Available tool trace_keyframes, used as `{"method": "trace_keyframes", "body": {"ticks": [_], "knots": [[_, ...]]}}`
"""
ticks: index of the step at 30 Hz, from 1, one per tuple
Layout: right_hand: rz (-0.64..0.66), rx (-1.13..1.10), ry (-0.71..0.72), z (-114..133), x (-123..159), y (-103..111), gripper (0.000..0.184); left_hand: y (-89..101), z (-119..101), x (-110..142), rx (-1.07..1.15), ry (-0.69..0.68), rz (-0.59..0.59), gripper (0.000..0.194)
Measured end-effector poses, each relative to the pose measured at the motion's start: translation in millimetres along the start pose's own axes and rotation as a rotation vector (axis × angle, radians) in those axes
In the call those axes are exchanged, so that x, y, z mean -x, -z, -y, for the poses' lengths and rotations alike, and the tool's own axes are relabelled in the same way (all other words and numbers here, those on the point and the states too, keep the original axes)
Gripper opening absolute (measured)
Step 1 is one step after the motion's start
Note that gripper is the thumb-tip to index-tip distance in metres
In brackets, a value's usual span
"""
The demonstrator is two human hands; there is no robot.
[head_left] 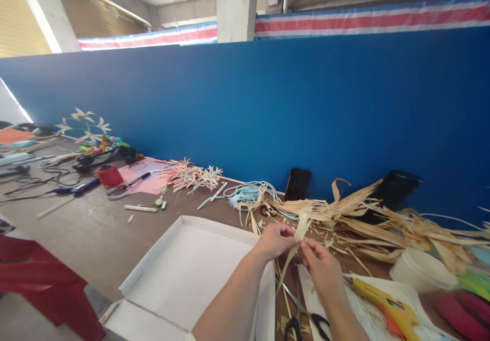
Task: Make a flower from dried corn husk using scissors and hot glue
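Note:
A pale strip of dried husk [302,225] is pinched between my two hands, over the right edge of an open white cardboard box [199,264]. My left hand [275,240] grips it from the left with thumb and fingers. My right hand [320,260] closes on it from the right, fingertips almost touching the left ones. A long tail of the strip hangs down below them. Under my right wrist lie scissors [300,308] with black handles. A yellow glue gun [383,300] rests on paper to the right.
A heap of dried husks [356,216] spreads behind my hands. A phone [297,184] leans on the blue partition [248,111]. Husk flowers [209,177], blue cord [245,194] and a red spool [109,175] lie leftward. A white tub [421,269] stands right.

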State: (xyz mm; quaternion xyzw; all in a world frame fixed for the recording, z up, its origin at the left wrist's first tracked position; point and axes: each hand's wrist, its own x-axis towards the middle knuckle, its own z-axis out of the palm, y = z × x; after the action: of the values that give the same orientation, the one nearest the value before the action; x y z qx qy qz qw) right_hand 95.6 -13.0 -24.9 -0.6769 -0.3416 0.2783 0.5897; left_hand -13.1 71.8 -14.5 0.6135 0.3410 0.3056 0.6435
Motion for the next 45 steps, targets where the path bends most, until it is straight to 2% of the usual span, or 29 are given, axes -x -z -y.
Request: {"method": "trace_keyframes", "body": {"ticks": [8,14,21,34,40,45], "knots": [[0.036,-0.026,-0.014,-1,1,-1,0.040,0.8,-1,0,-0.077,-0.049,-0.045,0.016],[0.074,0.075,-0.022,-8,-4,2,0.038,0.7,2,-2,-0.084,-0.067,-0.042,0.016],[0.035,0.074,0.007,-8,-3,2,0.038,1.4,2,-2,-0.131,-0.072,-0.049,0.018],[0.085,0.257,0.101,-7,-5,4,0.038,0.7,-2,0,-0.223,-0.119,-0.061,0.016],[0.031,0.323,0.133,-2,-1,2,0.032,0.0,-2,2,-0.339,-0.137,-0.056,0.015],[0.001,0.378,0.133,-1,0,-1,0.029,-0.3,0,1,-0.345,-0.145,-0.048,0.015]]}}
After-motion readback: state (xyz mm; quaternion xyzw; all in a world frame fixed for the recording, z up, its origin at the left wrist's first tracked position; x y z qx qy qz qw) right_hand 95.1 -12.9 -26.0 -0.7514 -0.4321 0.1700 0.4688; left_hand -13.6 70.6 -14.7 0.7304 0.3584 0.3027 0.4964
